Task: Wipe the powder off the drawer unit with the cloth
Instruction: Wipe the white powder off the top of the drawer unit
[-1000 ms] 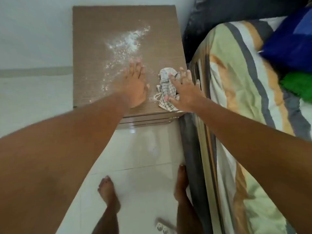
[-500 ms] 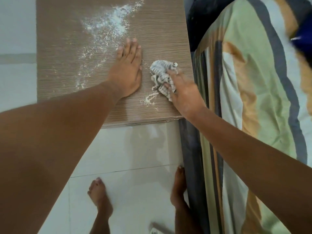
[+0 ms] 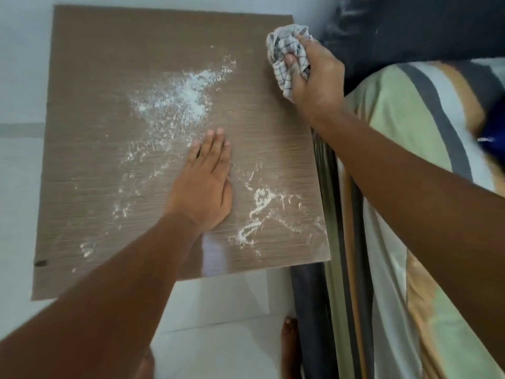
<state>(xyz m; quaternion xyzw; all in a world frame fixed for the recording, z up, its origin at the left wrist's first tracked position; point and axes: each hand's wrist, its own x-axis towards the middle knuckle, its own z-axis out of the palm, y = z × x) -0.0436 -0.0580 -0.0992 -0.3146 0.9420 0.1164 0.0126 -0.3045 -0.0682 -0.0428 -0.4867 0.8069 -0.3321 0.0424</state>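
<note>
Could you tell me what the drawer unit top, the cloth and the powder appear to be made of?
Drawer unit top: probably laminate or veneered board, matt brown, with fine straight printed-looking grain lines. Cloth: soft woven fabric, likely cotton, white with a dark check, crumpled in the right hand. Powder: fine white dry powder, perhaps flour or talc; it clumps and smears into streaks.

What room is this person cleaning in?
Probably a bedroom. A bed with a striped sheet stands right beside the small wooden drawer unit, with a dark pillow at its head.
</note>
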